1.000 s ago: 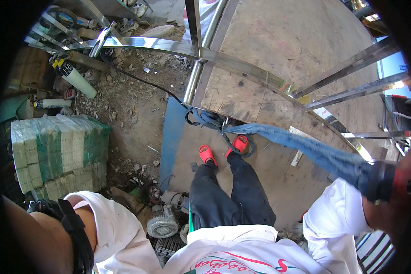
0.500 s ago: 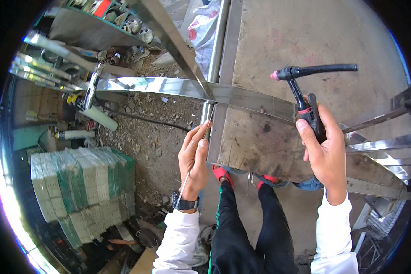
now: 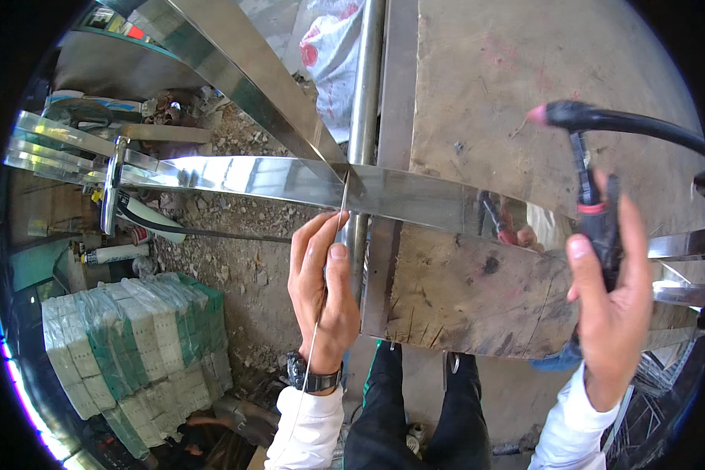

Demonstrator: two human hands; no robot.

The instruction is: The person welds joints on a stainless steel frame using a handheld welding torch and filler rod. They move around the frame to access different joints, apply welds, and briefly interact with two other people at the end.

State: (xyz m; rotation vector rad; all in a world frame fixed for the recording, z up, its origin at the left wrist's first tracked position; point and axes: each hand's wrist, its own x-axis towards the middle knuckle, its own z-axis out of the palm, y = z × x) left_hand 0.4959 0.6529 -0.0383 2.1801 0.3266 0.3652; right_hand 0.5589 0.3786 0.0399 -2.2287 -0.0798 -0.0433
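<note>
The contents of a white, red-marked plastic sack [image 3: 333, 74] are hidden. The left hand [image 3: 325, 282] pinches a thin silvery metal rod [image 3: 345, 192], tip at a polished flat steel bar [image 3: 243, 175]; the right hand [image 3: 612, 321] grips a black, pink-nozzled welding torch [image 3: 598, 229] over brown wooden board [image 3: 556, 70].

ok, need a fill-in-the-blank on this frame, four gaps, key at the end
1. The hand holding the thin rod is the ____ one.
2. The other hand grips a torch whose tip is ____.
3. The watch is on the arm whose hand holds the ____.
4. The wrapped stack is partly white, partly ____.

Missing: left; pink; rod; green.
</note>
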